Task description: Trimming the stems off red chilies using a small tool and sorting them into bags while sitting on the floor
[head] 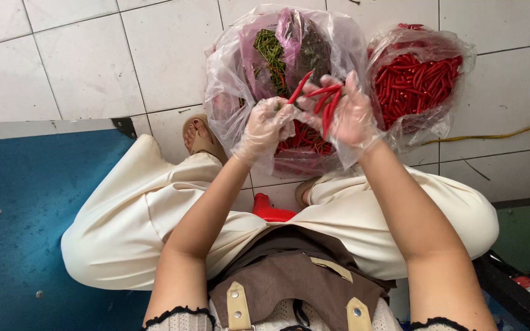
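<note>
— Hands doing what?
— Gloved right hand [354,116] is clutching a bunch of red chillies [326,101]; left hand [268,125] is pinching one stem, above the middle plastic bag [228,79].

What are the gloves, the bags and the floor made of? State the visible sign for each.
Gloves: on the left hand and right hand, thin clear plastic film, loose and wrinkled, skin showing through.
Bags: glossy clear plastic; chillies visible inside.
Floor: probably glazed ceramic tile, given the grout lines and slight sheen.
</note>
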